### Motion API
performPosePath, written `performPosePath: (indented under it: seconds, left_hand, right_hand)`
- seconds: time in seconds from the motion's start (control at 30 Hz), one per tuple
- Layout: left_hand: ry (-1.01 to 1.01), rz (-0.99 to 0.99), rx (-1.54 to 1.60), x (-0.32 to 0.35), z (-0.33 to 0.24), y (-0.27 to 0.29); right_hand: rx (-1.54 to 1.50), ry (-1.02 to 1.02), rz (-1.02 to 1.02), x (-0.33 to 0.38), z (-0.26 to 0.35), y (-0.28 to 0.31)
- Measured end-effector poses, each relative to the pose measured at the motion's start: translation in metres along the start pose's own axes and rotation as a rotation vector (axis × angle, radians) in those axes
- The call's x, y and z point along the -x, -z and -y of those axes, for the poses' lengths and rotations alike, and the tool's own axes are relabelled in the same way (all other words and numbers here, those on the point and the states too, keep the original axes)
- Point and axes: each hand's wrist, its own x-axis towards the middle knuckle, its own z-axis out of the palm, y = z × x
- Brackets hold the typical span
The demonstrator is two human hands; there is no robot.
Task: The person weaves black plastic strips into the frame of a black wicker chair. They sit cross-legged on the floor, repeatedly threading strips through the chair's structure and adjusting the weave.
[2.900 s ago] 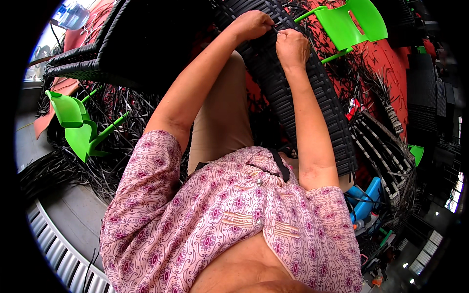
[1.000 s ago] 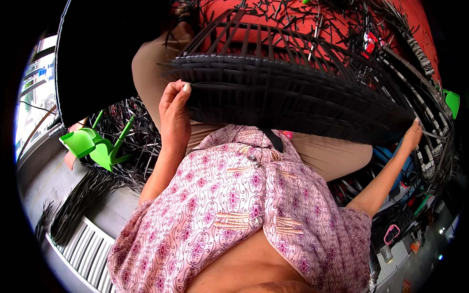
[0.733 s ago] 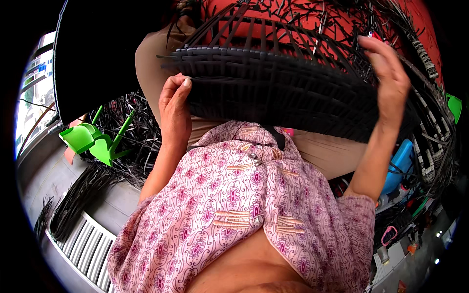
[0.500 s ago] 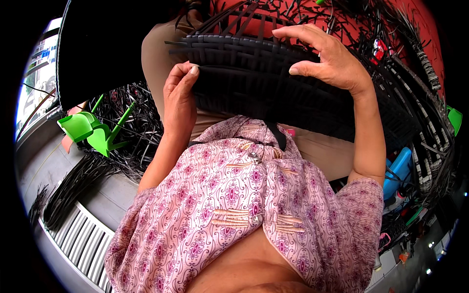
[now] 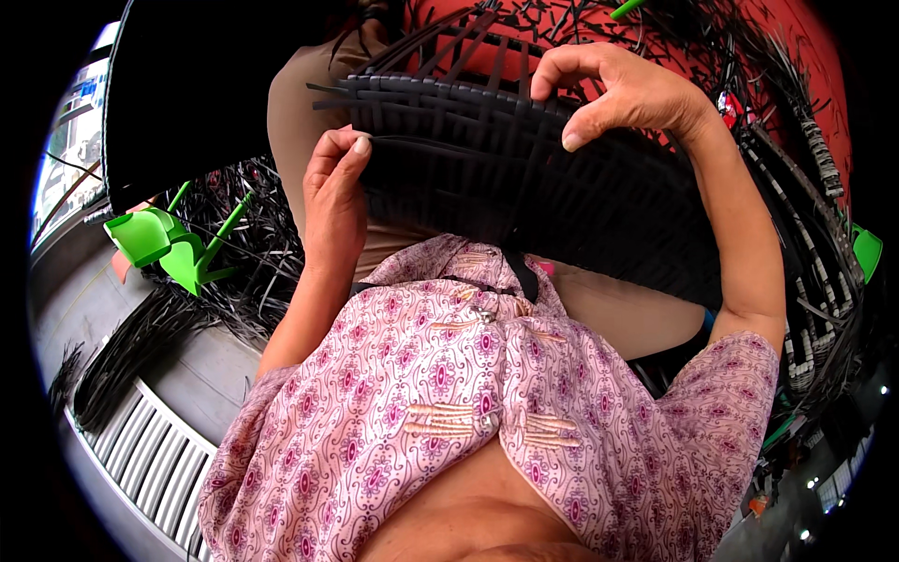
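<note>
Across my lap lies a black woven panel (image 5: 449, 117) made of flat plastic-like strips, with loose strip ends sticking out along its far edge. My left hand (image 5: 335, 192) is closed at the panel's left side, thumb and finger pinching the end of a thin black strip (image 5: 431, 145) that runs right across the weave. Over the panel's far right edge, my right hand (image 5: 641, 94) is bent with its thumb and curled fingers apart. I see nothing held between them. Where the strip goes further right is lost in the dark weave.
Loose black strips lie scattered on a red surface (image 5: 824, 103) beyond the panel. To my left are a bright green plastic piece (image 5: 140, 236), a bundle of black strips (image 5: 122, 361) and a white slatted surface (image 5: 154, 450). Another green piece (image 5: 867, 253) shows at far right.
My right hand's fingers have curled closer to its thumb, and its elbow has swung outward to the right. My left hand has shifted slightly left and nearer, still pinching the strip.
</note>
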Motion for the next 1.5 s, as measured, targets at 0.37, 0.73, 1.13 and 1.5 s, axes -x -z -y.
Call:
performPosePath:
  seconds: [0.37, 0.73, 1.13, 1.5]
  left_hand:
    - [-0.017, -0.009, -0.031, 0.012, -0.008, 0.005]
    - [-0.026, 0.043, -0.027, 0.012, -0.012, 0.021]
    - [-0.042, 0.011, -0.014, 0.003, -0.008, 0.014]
    - [-0.040, 0.028, 0.011, -0.022, 0.012, 0.014]
  right_hand:
    - [-0.300, -0.101, 0.097, -0.011, 0.015, -0.014]
    - [-0.160, 0.077, 0.028, -0.016, 0.021, -0.030]
    - [0.186, -0.088, -0.099, -0.016, 0.028, -0.028]
    - [0.644, 0.170, -0.558, 0.004, -0.001, -0.062]
